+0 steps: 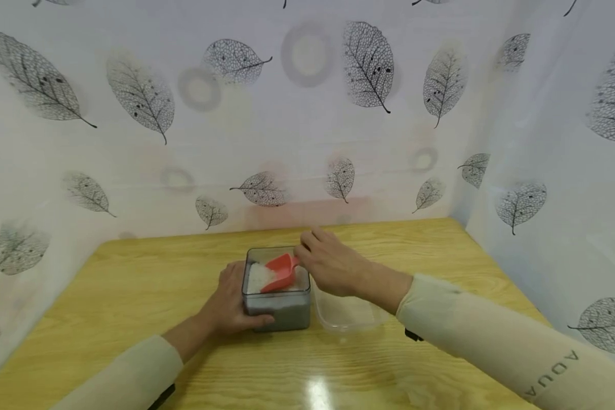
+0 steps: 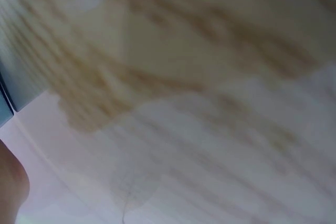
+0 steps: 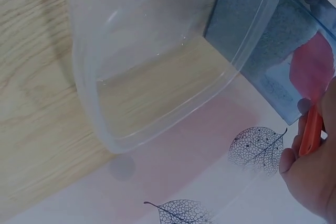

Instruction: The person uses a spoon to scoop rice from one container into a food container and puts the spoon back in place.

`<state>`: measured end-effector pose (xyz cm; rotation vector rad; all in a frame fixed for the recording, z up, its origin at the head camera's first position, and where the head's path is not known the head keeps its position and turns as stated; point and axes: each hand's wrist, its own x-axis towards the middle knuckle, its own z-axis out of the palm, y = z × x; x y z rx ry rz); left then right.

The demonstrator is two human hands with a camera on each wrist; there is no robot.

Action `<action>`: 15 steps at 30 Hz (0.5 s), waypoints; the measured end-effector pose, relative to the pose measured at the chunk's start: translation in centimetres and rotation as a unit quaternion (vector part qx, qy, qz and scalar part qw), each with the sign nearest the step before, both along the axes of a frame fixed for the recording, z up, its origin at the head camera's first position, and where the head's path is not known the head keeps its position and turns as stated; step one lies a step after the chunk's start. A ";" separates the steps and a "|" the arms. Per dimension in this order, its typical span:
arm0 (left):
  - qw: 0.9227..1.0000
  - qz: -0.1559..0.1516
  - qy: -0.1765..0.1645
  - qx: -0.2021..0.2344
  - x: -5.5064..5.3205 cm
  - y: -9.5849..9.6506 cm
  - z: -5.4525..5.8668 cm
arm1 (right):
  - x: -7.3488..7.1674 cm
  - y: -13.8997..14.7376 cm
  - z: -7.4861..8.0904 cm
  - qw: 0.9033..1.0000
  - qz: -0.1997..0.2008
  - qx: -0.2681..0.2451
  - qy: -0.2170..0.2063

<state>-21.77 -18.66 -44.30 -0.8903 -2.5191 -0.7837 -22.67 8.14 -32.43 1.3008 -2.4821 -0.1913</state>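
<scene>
A grey see-through square container (image 1: 279, 312) stands on the table, with white, grainy contents (image 1: 259, 277) inside. My left hand (image 1: 230, 302) grips its left side, the thumb lying along the front wall. In my right hand (image 1: 333, 263) is the handle of a red scoop (image 1: 282, 273), whose blade sits tilted inside the container, against the white contents. The right wrist view shows the scoop's orange-red handle (image 3: 312, 132) between fingers and thumb. Only a small part of the left hand (image 2: 11, 184) shows at the edge of the left wrist view.
Just right of the square container stands a clear plastic box (image 1: 345, 313), partly under my right forearm; nothing shows inside it in the right wrist view. The wooden table (image 1: 148, 279) meets a leaf-patterned cloth (image 1: 307, 125) at its back and sides.
</scene>
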 end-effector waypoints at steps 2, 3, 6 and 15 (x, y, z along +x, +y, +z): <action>1.000 0.001 0.002 0.002 0.1 0.0 0.0 | 0.1 0.0 -0.2 1.000 -0.004 -0.013 -0.009; 1.000 -0.001 0.002 0.004 0.1 0.0 0.0 | 0.2 0.0 -0.3 1.000 -0.006 -0.017 -0.014; 1.000 -0.006 0.003 0.009 0.4 -0.1 -0.2 | 0.4 0.0 -0.8 0.998 -0.010 -0.038 -0.041; 1.000 -0.005 0.012 0.003 0.1 0.0 0.0 | 0.5 0.4 -1.1 0.993 -0.018 -0.096 -0.072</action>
